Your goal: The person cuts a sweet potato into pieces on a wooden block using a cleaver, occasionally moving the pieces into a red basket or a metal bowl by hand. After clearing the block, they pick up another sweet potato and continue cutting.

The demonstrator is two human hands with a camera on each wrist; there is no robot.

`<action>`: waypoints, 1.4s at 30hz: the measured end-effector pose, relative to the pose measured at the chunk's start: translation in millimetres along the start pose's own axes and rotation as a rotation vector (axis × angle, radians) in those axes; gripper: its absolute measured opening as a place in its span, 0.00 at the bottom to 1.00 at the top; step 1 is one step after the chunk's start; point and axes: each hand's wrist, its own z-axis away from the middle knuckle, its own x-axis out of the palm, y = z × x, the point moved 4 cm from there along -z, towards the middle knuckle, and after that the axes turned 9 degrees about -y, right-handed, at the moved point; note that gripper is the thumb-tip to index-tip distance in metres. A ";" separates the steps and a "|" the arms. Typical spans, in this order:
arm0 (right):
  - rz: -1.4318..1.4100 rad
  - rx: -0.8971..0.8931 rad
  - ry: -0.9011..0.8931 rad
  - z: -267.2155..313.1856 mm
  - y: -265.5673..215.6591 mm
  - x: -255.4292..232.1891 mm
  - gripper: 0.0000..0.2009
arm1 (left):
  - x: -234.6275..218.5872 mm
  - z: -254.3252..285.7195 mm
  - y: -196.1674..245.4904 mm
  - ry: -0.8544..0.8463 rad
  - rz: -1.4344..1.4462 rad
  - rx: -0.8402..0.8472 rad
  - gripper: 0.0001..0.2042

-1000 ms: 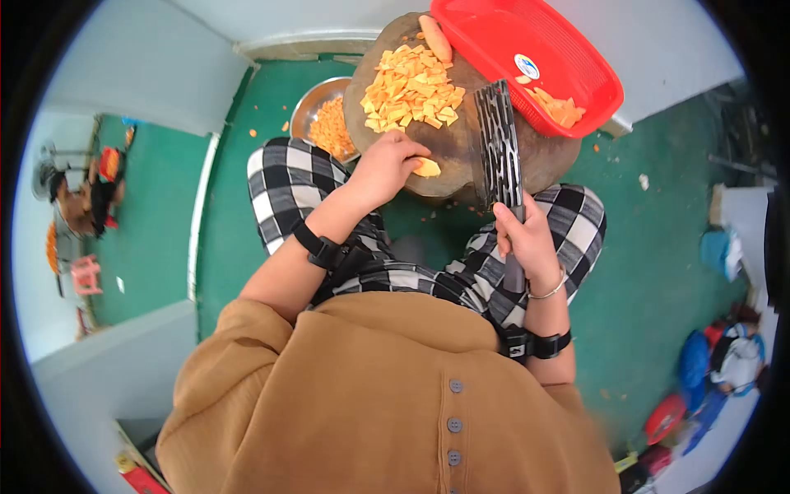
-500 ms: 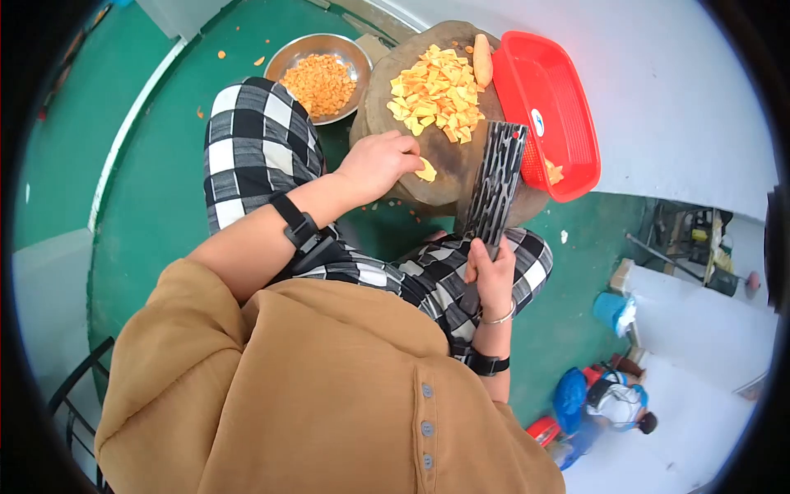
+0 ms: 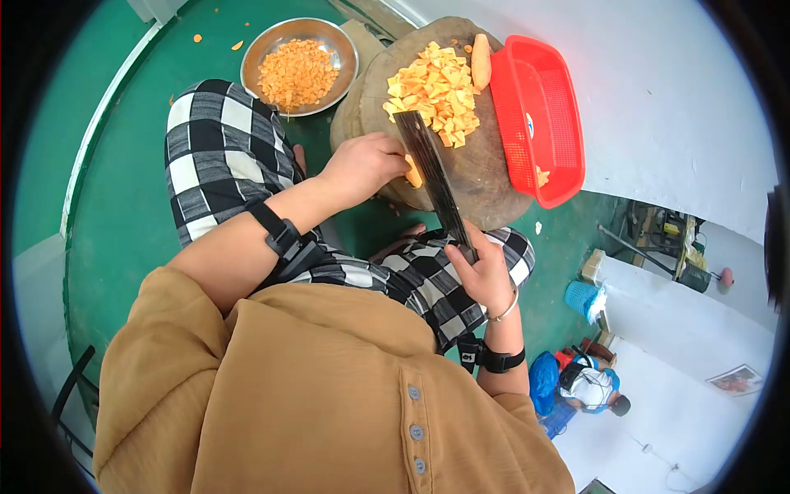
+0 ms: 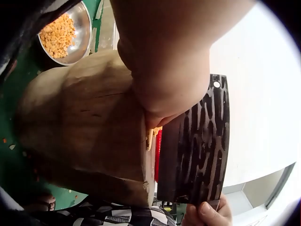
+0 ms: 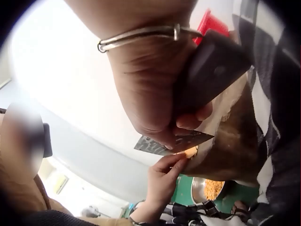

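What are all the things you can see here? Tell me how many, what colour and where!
Chopping block: one, brown wood, round, in front of the knees.
Cut pieces: one pile, orange-yellow, on the block's far side.
Uncut piece: one, orange, at the block's far edge beside the basket.
Basket: one, red plastic, right of the block.
Bowl: one, silver metal, on the green floor, holding small orange bits.
Cleaver: one, dark patterned blade, over the block.
Bracelet: one, silver, right wrist.
Left hand: holds a yellow slice against the block.
Right hand: grips the cleaver's handle.
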 end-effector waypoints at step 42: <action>-0.187 0.219 0.384 19.2 -1.2 15.4 0.13 | -4.9 -12.6 10.2 -0.121 0.091 -0.133 0.10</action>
